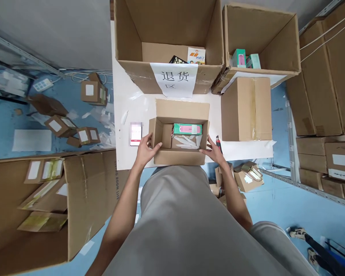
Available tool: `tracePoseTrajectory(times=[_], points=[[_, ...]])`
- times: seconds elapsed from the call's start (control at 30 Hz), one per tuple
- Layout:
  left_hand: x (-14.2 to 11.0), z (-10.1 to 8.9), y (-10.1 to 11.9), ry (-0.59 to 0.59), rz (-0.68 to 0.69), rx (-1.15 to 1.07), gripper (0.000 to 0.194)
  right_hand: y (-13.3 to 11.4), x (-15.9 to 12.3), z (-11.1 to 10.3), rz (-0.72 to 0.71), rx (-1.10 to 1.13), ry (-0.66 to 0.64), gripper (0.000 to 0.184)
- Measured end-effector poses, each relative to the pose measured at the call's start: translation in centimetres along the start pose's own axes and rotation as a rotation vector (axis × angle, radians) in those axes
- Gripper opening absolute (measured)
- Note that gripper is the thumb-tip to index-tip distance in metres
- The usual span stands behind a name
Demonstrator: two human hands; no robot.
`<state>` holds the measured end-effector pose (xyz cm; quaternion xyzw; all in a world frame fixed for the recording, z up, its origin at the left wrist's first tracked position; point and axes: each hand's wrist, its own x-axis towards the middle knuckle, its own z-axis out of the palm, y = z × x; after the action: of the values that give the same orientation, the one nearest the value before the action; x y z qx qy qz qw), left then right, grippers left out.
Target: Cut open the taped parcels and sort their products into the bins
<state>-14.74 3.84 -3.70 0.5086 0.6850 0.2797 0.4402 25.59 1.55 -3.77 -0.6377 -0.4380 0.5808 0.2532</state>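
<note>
An open cardboard box (178, 157) stands on the white table in front of me, its flaps folded outward. My left hand (147, 150) holds its left front corner, fingers along the side and thumb over the front flap. At the right front corner my right hand (214, 151) grips the box in much the same way. Inside lie a green and pink product box (187, 129) and white air-pillow-like packing strips (186, 143). A red and black utility knife (219, 143) rests just beyond my right hand. Left of the box is a phone (136, 134) with a lit screen.
Behind stands a large carton (138, 78) with a Chinese paper sign. Another carton (276, 38) holding green boxes is beside it, with a taped box (238, 109) in front. A big open carton (92, 191) sits lower left. Another person's shoe (297, 232) shows lower right.
</note>
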Motion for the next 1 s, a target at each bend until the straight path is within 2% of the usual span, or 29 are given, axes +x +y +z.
tracePoseTrajectory(times=[0.17,0.23,0.3,0.4,0.5,0.57,0.63,0.7,0.8,0.9,1.0], points=[[0.3,-0.8,0.1,0.032,0.049,0.104,0.083,-0.2,0.2,1.0,-0.025,-0.045,0.036,0.135],[0.3,-0.9,0.9,0.09,0.108,0.159,0.076,-0.2,0.2,1.3,-0.044,-0.075,0.057,0.132],[0.1,-0.1,2.4,0.132,0.197,0.186,0.071,0.0,0.2,1.5,-0.058,-0.12,0.087,0.13],[0.2,2.6,4.9,0.059,0.334,0.229,0.064,0.4,-0.1,1.7,-0.077,-0.204,0.127,0.125],[1.9,6.7,6.9,-0.181,0.436,0.362,0.061,0.7,-0.5,1.7,-0.093,-0.261,0.141,0.122],[4.0,9.6,7.4,-0.337,0.448,0.533,0.062,0.9,-0.6,1.7,-0.098,-0.275,0.143,0.121],[6.5,12.0,7.5,-0.442,0.38,0.715,0.062,0.9,-0.5,1.7,-0.105,-0.28,0.133,0.121],[8.7,13.9,7.3,-0.466,0.327,0.783,0.056,0.9,-0.4,1.7,-0.11,-0.279,0.121,0.12],[10.6,15.5,7.0,-0.449,0.297,0.822,0.052,0.9,0.0,1.8,-0.093,-0.274,0.112,0.119],[11.0,16.1,6.9,-0.43,0.301,0.855,0.051,0.9,0.2,2.0,-0.083,-0.28,0.114,0.12],[10.7,15.9,7.4,-0.437,0.312,0.89,0.049,0.9,0.2,2.2,-0.09,-0.32,0.115,0.116]])
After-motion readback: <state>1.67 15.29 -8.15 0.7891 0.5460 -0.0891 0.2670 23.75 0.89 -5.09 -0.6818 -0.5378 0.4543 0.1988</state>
